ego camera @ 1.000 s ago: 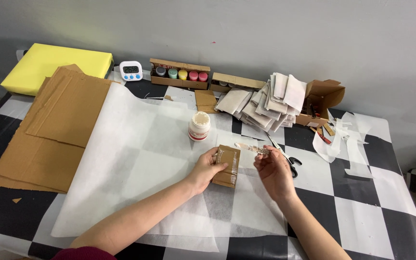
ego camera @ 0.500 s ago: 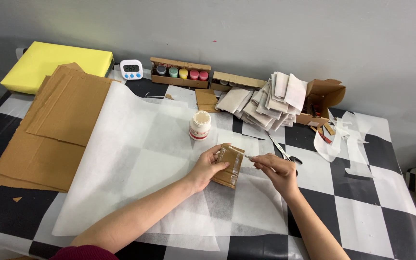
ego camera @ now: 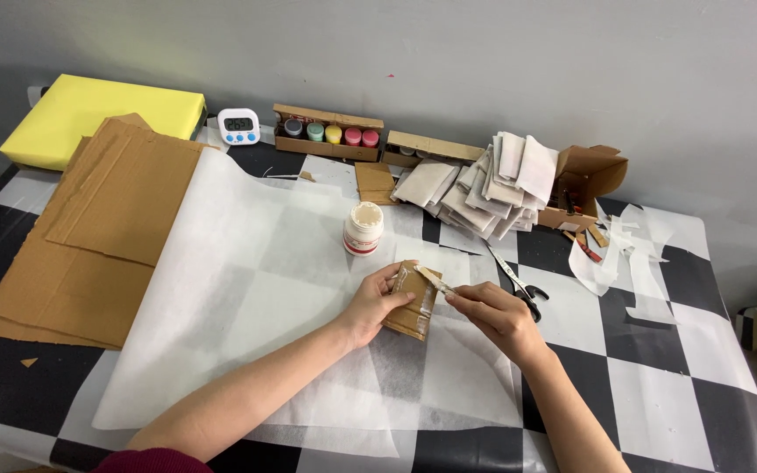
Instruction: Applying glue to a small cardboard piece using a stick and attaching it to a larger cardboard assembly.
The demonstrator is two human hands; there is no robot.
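Note:
My left hand [ego camera: 370, 305] grips a small brown cardboard piece [ego camera: 413, 302], held tilted just above a sheet of translucent white paper [ego camera: 247, 289]. My right hand [ego camera: 494, 315] holds a thin flat stick [ego camera: 432, 279] whose pale tip rests on the upper face of the cardboard. A small white jar [ego camera: 364, 229] with a red band and a cream-smeared top stands just beyond my hands. Black-handled scissors [ego camera: 519, 282] lie to the right of my right hand.
Large cardboard sheets [ego camera: 89, 228] lie at the left, a yellow block [ego camera: 89, 112] behind them. Along the wall stand a small digital timer [ego camera: 240, 125], a paint-pot tray [ego camera: 328, 133], a pile of folded paper pieces [ego camera: 492, 184] and an open cardboard box [ego camera: 587, 180]. White paper scraps [ego camera: 624, 258] lie right.
My left hand has tilted the cardboard piece more upright. My right hand has shifted right and now lays the stick's tip on the piece's top.

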